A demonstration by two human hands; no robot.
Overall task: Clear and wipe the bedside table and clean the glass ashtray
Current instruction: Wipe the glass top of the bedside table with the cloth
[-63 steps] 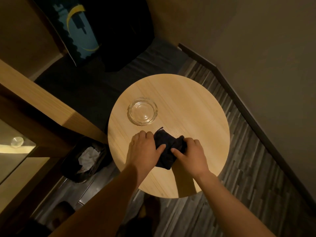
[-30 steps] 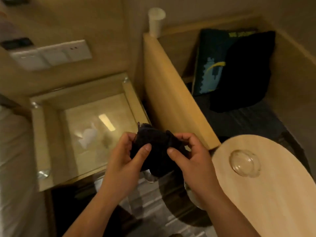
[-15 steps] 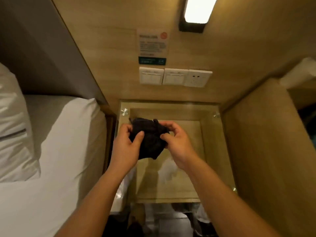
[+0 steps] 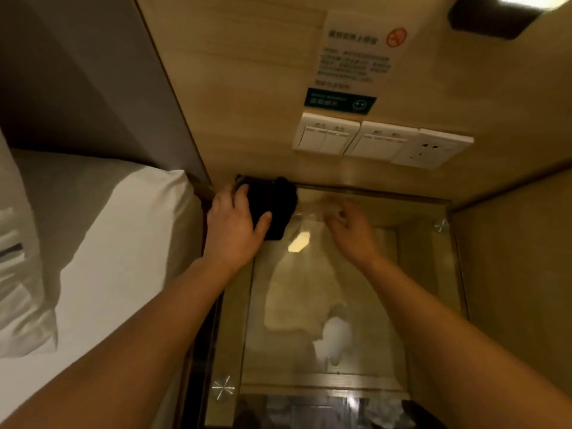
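The glass-topped bedside table (image 4: 427,274) lies below me between the bed and a wooden side panel. A dark folded cloth (image 4: 274,205) rests on its far left corner against the wall. My left hand (image 4: 235,227) presses flat on the cloth, thumb across its near edge. My right hand (image 4: 349,230) hovers over the glass to the right of the cloth, fingers loosely curled, holding nothing. The glass ashtray is out of view.
A white bed (image 4: 102,258) with a pillow (image 4: 18,274) borders the table's left side. Light switches (image 4: 353,139) and a socket (image 4: 430,150) sit on the wooden wall above the table, under a printed notice (image 4: 356,57). The wooden panel (image 4: 520,274) closes the right.
I have turned from the round table to the bedside table. The cloth, held in both hands before, now lies on the glass under my left hand; my right hand has let go.
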